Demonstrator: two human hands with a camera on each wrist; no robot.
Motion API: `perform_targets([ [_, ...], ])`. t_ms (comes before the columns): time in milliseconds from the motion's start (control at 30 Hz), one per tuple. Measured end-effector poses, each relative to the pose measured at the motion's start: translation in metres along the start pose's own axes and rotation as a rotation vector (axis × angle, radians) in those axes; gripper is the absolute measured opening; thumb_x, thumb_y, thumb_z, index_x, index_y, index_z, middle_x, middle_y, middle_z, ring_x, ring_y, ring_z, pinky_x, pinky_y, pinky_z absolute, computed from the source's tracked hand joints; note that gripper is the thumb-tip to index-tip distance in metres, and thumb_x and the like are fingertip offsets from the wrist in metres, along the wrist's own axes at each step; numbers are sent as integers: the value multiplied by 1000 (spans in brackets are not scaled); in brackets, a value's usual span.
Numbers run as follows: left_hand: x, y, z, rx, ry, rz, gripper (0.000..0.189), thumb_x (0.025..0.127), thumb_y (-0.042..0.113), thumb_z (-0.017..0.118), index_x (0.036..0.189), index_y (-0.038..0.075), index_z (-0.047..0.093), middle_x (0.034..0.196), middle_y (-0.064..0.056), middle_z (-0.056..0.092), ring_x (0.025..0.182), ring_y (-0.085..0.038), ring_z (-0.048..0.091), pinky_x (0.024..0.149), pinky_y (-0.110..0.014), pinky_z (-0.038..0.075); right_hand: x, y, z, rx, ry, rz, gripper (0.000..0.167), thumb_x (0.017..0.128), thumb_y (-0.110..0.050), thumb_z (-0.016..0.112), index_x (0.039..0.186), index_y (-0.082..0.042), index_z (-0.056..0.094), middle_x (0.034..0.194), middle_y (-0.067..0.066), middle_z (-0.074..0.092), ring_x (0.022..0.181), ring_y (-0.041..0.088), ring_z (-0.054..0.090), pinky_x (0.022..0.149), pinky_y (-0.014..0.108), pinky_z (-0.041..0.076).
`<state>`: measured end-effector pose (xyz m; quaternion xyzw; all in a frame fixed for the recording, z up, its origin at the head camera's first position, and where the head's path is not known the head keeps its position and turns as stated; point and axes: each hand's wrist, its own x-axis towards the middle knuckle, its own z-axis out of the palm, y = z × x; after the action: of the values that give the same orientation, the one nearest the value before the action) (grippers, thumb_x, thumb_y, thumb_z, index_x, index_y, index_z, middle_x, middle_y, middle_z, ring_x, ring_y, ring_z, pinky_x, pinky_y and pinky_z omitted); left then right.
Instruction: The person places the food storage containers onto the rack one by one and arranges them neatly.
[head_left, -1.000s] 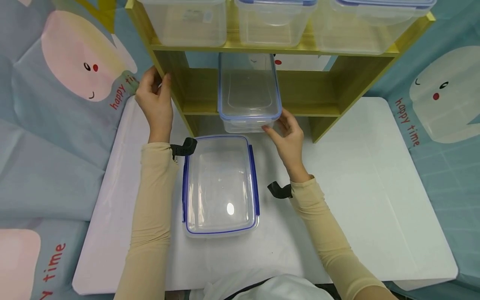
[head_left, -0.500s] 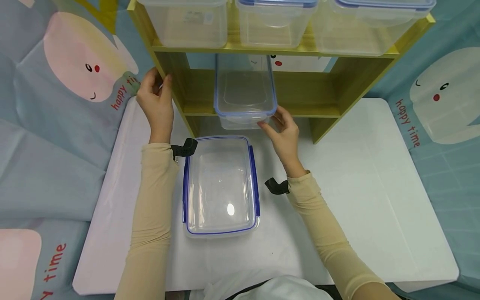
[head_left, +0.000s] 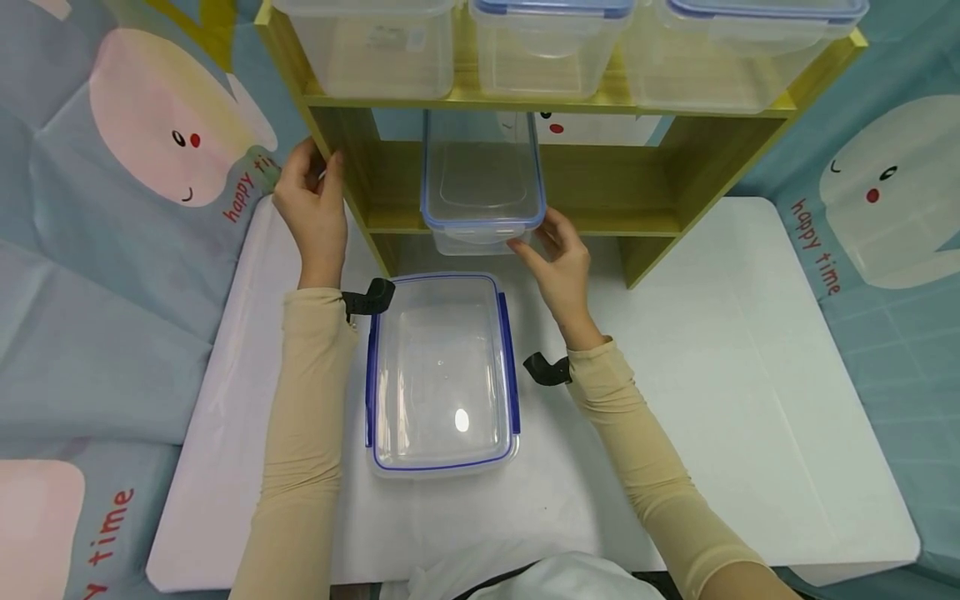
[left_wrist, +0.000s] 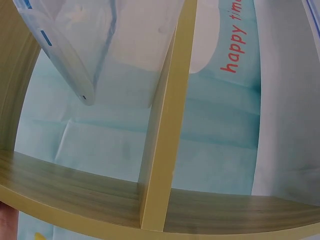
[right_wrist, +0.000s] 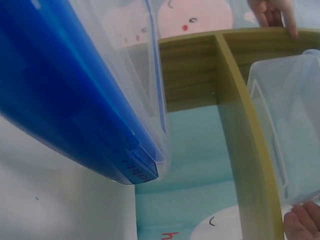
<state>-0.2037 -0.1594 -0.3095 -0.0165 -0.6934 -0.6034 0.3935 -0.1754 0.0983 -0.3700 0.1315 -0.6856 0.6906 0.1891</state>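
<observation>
On the lower level of the yellow-green wooden shelf [head_left: 622,187] stands a clear lidded food container [head_left: 483,179] with a blue rim, its front jutting past the shelf edge. My right hand [head_left: 558,267] holds its front right corner, thumb on the front and fingers at the right side. In the right wrist view that hand's fingers [right_wrist: 302,220] show beneath the container [right_wrist: 295,120]. My left hand [head_left: 313,212] grips the shelf's left side panel, with some fingertips hidden behind it. The right wrist view also shows the left hand [right_wrist: 272,12] at the panel.
A larger clear container [head_left: 442,375] with dark blue clips lies on the white table [head_left: 750,400] between the forearms. Several clear containers sit on the upper level, one a lidded box [head_left: 551,50]. Printed blue cloth [head_left: 892,350] hangs around the table.
The container on the lower level has slid left and slightly back, and my right hand has moved along with it. My left hand keeps its place on the side panel.
</observation>
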Motion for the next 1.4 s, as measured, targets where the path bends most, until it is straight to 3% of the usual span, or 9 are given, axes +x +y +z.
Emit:
perform_targets([
  [233,0,0,-1,-7,-5,0,21,89,6,63,106,-6,67,102,-17,67,95,-16,64,86,-28,51,1,-1,3,1,-1,16,50,76,9,73,121,14,52,119,26,56,113,30,53,100,31,42],
  [467,1,-1,1,-14,0,-40,22,88,4,64,107,-7,66,103,-16,67,96,-14,64,87,-27,51,0,-3,2,4,-16,20,51,77,11,70,124,16,48,123,29,53,117,35,51,101,34,41],
  [633,1,-2,0,-2,-11,4,21,89,4,63,107,-7,66,102,-17,66,96,-16,64,86,-28,51,-7,-20,2,0,-29,4,50,77,17,66,123,20,46,122,33,51,115,39,50,102,42,40],
  [700,1,-1,0,-12,-7,-11,20,89,4,63,106,-5,67,101,-16,67,96,-17,64,87,-28,51,-10,-26,2,-7,-26,6,49,77,18,65,122,21,46,122,33,51,115,39,50,101,45,40],
  [867,2,0,-1,-28,0,-71,20,89,4,64,108,-2,67,103,-14,67,98,-16,64,89,-27,50,-16,-11,-4,24,-22,7,51,78,15,66,126,17,47,127,29,51,119,35,49,101,43,40],
  [1067,2,-1,-1,-30,-1,-55,20,89,4,63,108,-3,67,104,-16,66,98,-16,64,88,-27,50,-27,-2,-12,13,-25,12,50,81,11,66,127,14,47,129,26,51,121,32,49,101,37,40],
  [1233,2,0,1,-34,-3,-31,21,89,2,63,107,-7,66,104,-18,66,97,-16,64,88,-28,50,-40,-3,-18,10,-39,23,46,84,11,63,127,14,47,131,25,50,122,37,46,103,38,39],
  [1400,1,0,1,-21,1,-30,21,89,2,63,107,-7,66,103,-17,67,97,-15,64,86,-27,51,-58,-3,-23,24,-55,42,44,86,9,61,128,12,47,132,22,50,123,32,47,103,42,38],
])
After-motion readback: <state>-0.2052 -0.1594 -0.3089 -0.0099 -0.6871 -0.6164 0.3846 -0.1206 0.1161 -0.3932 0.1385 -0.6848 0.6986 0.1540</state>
